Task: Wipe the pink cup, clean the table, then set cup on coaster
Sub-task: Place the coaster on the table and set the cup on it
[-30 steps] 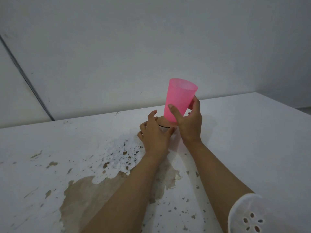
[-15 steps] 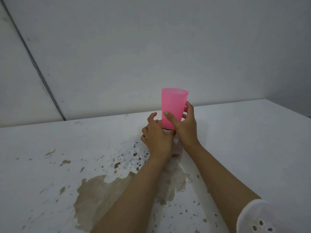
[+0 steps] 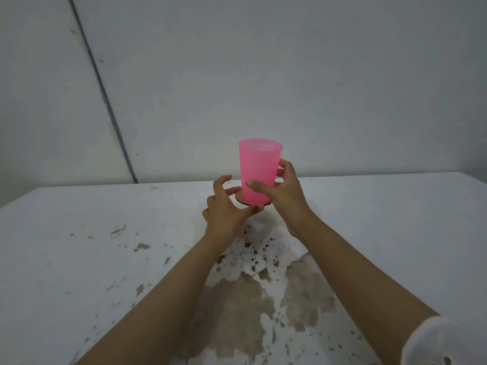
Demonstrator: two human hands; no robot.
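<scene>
Grips the pink cup (image 3: pixel 259 172) at centre frame with the right hand (image 3: pixel 287 196), thumb across the near wall, fingers curled round the back, low on the body. Holds it upright, long axis vertical, base seemingly down on the coaster (image 3: pixel 238 198), though contact is hard to confirm. Pinches the coaster's left and near rim with the left hand (image 3: pixel 224 212), thumb and forefinger curled, just left of the cup's foot. Calls, by the look of it, only for letting go sideways without tipping. Shows a worn brown patch on the table (image 3: pixel 79 233) at lower centre

Dim, flat grey light w/ faint soft shadows, slight blur, wide-angle warp at edges, sleeve (image 3: pixel 445 343) out of focus
</scene>
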